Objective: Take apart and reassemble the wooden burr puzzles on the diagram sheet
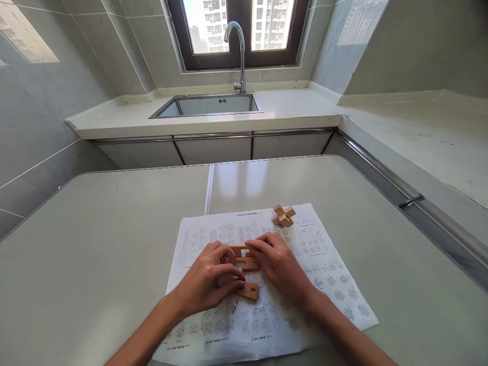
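My left hand (pixel 209 277) is closed, its thumb and a finger pinching the left end of a wooden puzzle piece (pixel 250 290) marked 2. Just beyond that piece lies a notched wooden puzzle piece (pixel 248 263) with a slot cut in it. Behind it is another notched wooden piece (pixel 237 250), partly covered by my fingers. My right hand (pixel 280 262) is closed at the right end of these far pieces, thumb and fingertips on the rear one. Under everything is a printed instruction sheet (pixel 305 305) with many small diagrams.
An assembled wooden cross-shaped puzzle (pixel 283 216) sits at the sheet's far right corner. The pale table (pixel 95 244) has a seam running away from me. Beyond it are a counter with a sink (pixel 217 105), a tall faucet (pixel 241 56) and a window. A metal rail (pixel 381 170) runs along the right.
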Tool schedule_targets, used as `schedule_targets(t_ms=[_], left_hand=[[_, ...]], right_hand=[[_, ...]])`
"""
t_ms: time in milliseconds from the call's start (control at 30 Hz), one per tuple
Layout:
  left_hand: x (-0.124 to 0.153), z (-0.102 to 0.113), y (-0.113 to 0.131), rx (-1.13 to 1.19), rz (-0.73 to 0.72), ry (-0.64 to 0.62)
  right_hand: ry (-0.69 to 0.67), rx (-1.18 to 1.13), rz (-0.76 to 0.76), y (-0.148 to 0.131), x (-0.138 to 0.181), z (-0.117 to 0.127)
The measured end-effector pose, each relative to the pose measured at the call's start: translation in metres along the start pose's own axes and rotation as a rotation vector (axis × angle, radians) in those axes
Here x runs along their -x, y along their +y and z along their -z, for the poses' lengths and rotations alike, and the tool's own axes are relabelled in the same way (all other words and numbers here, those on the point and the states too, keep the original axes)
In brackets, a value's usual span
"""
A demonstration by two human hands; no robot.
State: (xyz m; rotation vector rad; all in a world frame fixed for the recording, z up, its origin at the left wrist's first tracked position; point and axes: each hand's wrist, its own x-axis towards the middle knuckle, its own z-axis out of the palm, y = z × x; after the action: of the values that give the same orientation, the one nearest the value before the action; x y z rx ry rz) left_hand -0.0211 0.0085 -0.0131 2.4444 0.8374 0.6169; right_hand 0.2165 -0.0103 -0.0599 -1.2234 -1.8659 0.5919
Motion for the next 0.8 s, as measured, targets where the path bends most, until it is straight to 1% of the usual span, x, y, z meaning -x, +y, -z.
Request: schedule_targets(t_ms=[100, 200, 267, 333, 433, 533, 667, 800], left_hand=[[-0.0002, 0.0009, -0.0001, -0.001, 0.037, -0.015], [-0.0002, 0.0008, -0.0004, -0.014, 0.074, 0.025], [-0.0004, 0.0012, -0.0007, -0.024, 0.092, 0.028], [-0.0008, 0.0021, -0.0011, -0.030, 0.079, -0.013], [-0.0019, 0.0038, -0.0025, -0.037, 0.019, -0.097], [-0.0028, 0.0048, -0.0045, -0.048, -0.023, -0.124], [-0.0035, 0.0046, -0.0067, -0.088, -0.024, -0.064], [-0.0013, 0.0060, -0.0098, -0.187, 0.036, 0.022]], right_hand=[[-0.007, 0.011, 0.025, 0.0001, -0.0005, 0.0005], [-0.011, 0.019, 0.031, -0.0019, -0.0013, 0.0016], [-0.014, 0.025, 0.036, -0.0032, -0.0015, 0.0021], [-0.018, 0.035, 0.044, -0.0036, -0.0015, 0.0025], [-0.024, 0.043, 0.051, -0.0028, -0.0013, 0.0027], [-0.021, 0.035, 0.046, -0.0018, -0.0015, 0.0028], [0.003, 0.008, 0.010, -0.0016, -0.0024, 0.0025], [0.070, -0.036, -0.037, -0.0012, -0.0036, 0.0032]])
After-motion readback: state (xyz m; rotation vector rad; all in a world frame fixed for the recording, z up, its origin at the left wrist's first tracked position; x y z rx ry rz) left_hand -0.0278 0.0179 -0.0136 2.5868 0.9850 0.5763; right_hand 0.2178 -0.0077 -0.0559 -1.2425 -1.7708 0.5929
